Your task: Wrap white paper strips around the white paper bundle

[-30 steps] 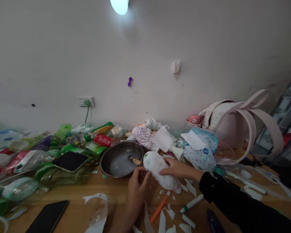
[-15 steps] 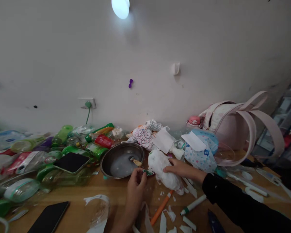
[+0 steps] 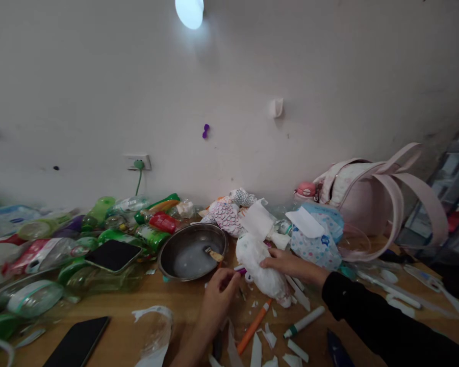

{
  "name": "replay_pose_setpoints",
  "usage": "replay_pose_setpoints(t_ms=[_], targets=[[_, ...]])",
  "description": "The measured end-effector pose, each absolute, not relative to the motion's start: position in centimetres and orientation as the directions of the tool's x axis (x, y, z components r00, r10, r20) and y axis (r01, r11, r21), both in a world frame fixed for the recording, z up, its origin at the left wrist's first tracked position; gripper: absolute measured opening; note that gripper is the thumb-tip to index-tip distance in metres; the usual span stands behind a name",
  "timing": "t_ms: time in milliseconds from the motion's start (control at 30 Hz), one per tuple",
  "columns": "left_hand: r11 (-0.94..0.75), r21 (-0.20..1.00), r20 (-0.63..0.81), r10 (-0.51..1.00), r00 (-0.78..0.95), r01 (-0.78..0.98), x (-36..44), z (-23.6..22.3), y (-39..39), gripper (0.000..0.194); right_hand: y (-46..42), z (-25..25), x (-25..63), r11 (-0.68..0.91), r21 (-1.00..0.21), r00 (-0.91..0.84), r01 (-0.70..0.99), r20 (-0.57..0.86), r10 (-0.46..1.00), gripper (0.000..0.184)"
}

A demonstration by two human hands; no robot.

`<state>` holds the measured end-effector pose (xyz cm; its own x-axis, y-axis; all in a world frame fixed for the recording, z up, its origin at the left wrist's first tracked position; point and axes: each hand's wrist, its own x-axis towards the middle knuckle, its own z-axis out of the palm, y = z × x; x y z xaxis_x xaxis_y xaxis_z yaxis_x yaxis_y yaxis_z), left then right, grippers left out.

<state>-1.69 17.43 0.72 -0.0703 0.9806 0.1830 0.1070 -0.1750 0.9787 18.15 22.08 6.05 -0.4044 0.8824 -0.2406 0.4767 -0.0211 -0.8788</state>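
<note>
My right hand (image 3: 285,264) grips the side of a crumpled white bundle (image 3: 258,270), plastic or tissue by its look. At the bundle's left, my left hand (image 3: 220,293) is closed in a pinch; what sits between its fingertips is not clear. A small purple piece (image 3: 240,270) shows right at those fingertips. Close behind lies a round metal bowl (image 3: 162,265) with a whitish film inside and a brush (image 3: 214,254) resting over its rim. An orange marker (image 3: 254,326) and a white marker with a green end (image 3: 304,322) lie in front among white scraps (image 3: 256,351).
Plastic bottles (image 3: 46,252) crowd the left, with a black phone (image 3: 115,255) on top. Another phone (image 3: 78,341) lies nearer. Scale-patterned stuffed paper (image 3: 227,216) is piled against the wall. A pink backpack (image 3: 367,204) stands at right, near scissors (image 3: 424,278).
My left hand has shifted slightly right. The green patterned piece at its fingertips no longer shows, and a purple piece is visible there. My right hand stays on the bundle, which moved slightly right.
</note>
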Motion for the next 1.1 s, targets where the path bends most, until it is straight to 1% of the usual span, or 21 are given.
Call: replay_pose_setpoints(t_ms=[100,200,400,567,767,867,933,1000,1100], targets=[[-0.162,0.986,0.164,0.985,-0.059,0.037,-1.7,0.9,17.6,0.03,21.8,6.5,17.8,-0.015,-0.872,-0.422,0.49,-0.252,0.871,0.04],[-0.125,0.991,0.122,0.99,-0.064,-0.046,-1.6,0.6,17.8,0.038,21.5,6.9,17.4,-0.025,-0.89,-0.473,0.455,-0.265,0.84,0.036],[-0.088,0.986,0.078,0.994,-0.071,-0.141,-1.2,0.1,17.8,0.046,20.9,7.1,17.2,-0.07,-0.916,-0.515,0.395,-0.284,0.809,0.028],[-0.098,0.984,0.083,0.991,-0.101,-0.149,-1.0,0.4,17.6,0.047,21.3,6.2,17.0,-0.07,-0.933,-0.55,0.353,-0.267,0.791,0.025],[-0.112,0.988,0.098,0.987,-0.13,-0.104,-1.0,0.3,17.3,0.045,21.0,6.2,16.9,-0.088,-0.934,-0.529,0.346,-0.271,0.804,0.022],[-0.124,0.988,0.113,0.986,-0.125,-0.089,-1.2,0.1,17.3,0.044,20.6,6.5,17.0,-0.125,-0.936,-0.507,0.33,-0.287,0.813,0.025],[-0.112,0.989,0.1,0.989,-0.113,-0.098,-1.2,0.1,17.4,0.047,20.5,6.5,17.0,-0.136,-0.938,-0.5,0.32,-0.289,0.816,0.028],[-0.088,0.991,0.077,0.992,-0.102,-0.104,-1.3,0.0,17.6,0.052,20.5,6.3,16.9,-0.122,-0.94,-0.508,0.318,-0.278,0.815,0.028],[-0.073,0.993,0.062,0.991,-0.115,-0.089,-1.2,0.0,17.8,0.051,20.9,5.9,16.9,-0.087,-0.935,-0.533,0.344,-0.27,0.802,0.027]])
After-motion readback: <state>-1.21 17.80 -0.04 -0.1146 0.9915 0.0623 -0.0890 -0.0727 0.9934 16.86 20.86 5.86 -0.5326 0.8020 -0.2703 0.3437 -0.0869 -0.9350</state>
